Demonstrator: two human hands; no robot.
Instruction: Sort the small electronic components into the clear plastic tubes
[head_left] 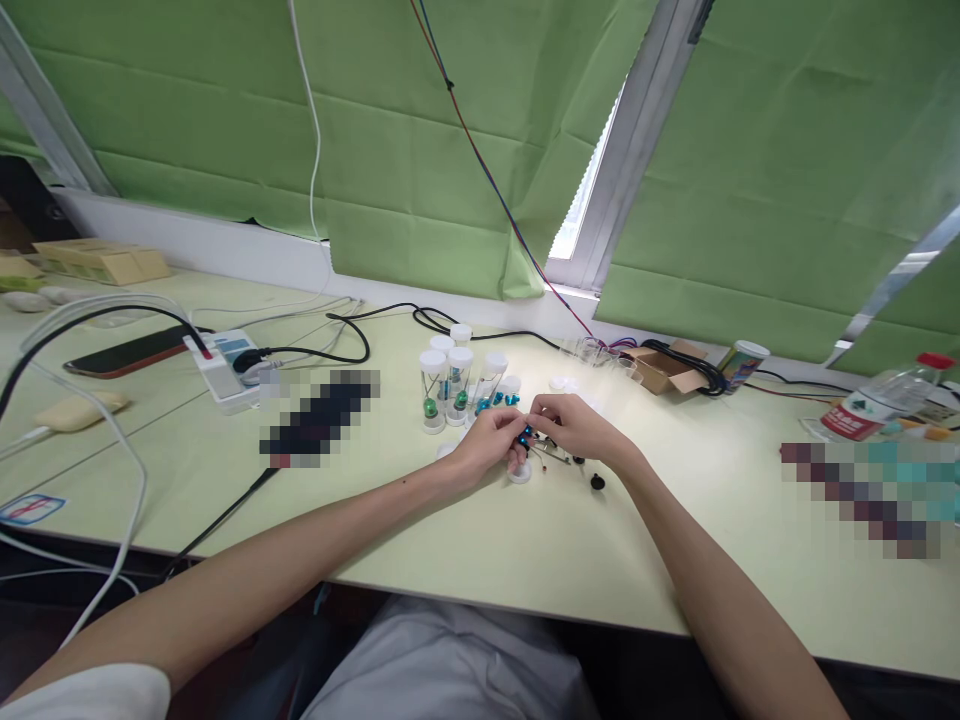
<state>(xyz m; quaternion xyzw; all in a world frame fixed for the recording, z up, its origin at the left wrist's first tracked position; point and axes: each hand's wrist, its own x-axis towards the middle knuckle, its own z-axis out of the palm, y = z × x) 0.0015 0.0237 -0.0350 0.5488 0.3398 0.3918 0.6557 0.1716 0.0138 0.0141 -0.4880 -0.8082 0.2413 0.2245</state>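
Note:
My left hand [489,446] is closed around a small shiny blue metallic part [526,436]. The fingertips of my right hand [571,426] pinch at the same part from the other side, partly hiding it. Just beneath the hands lies a round white cap [519,474]. Thin dark rods [553,455] and a round black piece [597,482] rest on the table to the right. Behind my left hand stand several clear tubes with white lids, among them a tube holding a green piece [430,390]. More small blue parts [511,398] sit beside them.
A power strip [229,372] with plugs and cables is at left, near a phone [127,350]. Further back right are an open cardboard box [667,366], a canister [742,365] and a red-capped plastic bottle [881,402]. The table's front edge [510,606] runs before my lap.

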